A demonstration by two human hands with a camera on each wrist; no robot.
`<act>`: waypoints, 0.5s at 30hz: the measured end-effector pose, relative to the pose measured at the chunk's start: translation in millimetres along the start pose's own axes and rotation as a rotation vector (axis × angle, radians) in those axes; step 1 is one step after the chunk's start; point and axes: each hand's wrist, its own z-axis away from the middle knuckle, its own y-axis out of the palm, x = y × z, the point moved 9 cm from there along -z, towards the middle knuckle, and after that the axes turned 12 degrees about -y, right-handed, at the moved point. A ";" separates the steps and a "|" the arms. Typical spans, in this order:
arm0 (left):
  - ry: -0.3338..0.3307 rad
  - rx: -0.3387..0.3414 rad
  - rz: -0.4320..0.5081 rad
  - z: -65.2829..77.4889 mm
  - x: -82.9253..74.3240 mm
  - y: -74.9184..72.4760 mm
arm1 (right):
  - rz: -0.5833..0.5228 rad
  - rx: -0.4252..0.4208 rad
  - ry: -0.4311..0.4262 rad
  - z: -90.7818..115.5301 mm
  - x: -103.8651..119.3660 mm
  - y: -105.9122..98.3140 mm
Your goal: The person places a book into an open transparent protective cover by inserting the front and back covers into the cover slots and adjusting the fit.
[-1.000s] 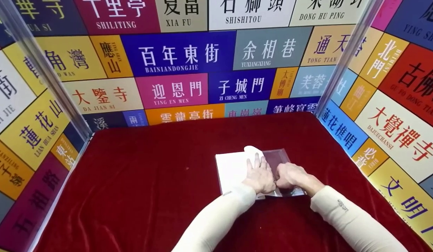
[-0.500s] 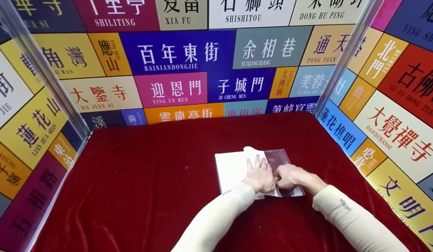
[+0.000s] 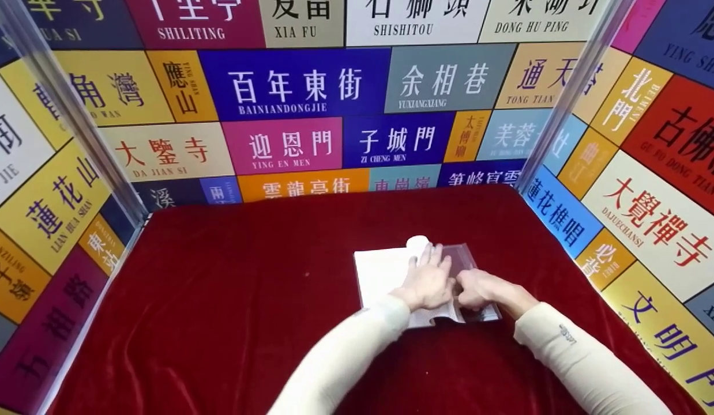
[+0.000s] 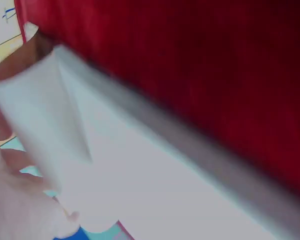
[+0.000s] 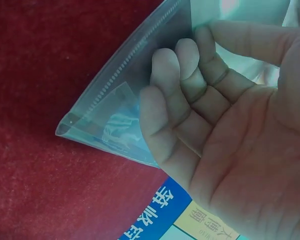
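A white paper sheet (image 3: 380, 268) lies flat on the red cloth, and its far edge curls up into a roll (image 3: 417, 242). My left hand (image 3: 429, 282) rests on the sheet with fingers stretched forward; the left wrist view shows the paper bent into a curl (image 4: 40, 115) beside the fingers. To the right lies a clear plastic bag (image 3: 458, 256), overlapping the sheet's right side. My right hand (image 3: 478, 288) pinches the bag's edge between thumb and forefinger, its other fingers bent. A ridged strip (image 5: 115, 72) runs along one side of the bag. How far the paper reaches inside the bag is hidden.
Red velvet cloth (image 3: 236, 300) covers the table, with soft folds at the left. Upright panels (image 3: 299, 86) printed with coloured place-name signs enclose the back and both sides. Metal posts (image 3: 570, 86) stand at the back corners.
My left hand has slid slightly away from me over the paper, its fingers closer together. The near edge of the sheet now bulges up. My right hand stays almost in place.
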 end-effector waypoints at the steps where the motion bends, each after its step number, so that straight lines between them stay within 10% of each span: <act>1: 0.022 -0.003 0.007 1.7 3.8 -4.2 | -0.008 0.005 -0.008 0.0 0.6 0.2; 8: 0.126 0.073 -0.049 14.8 20.7 -3.1 | -0.050 0.020 -0.003 2.5 -2.8 1.3; 15: 0.089 0.103 -0.178 22.3 21.1 8.5 | -0.012 0.027 -0.012 1.5 0.5 1.7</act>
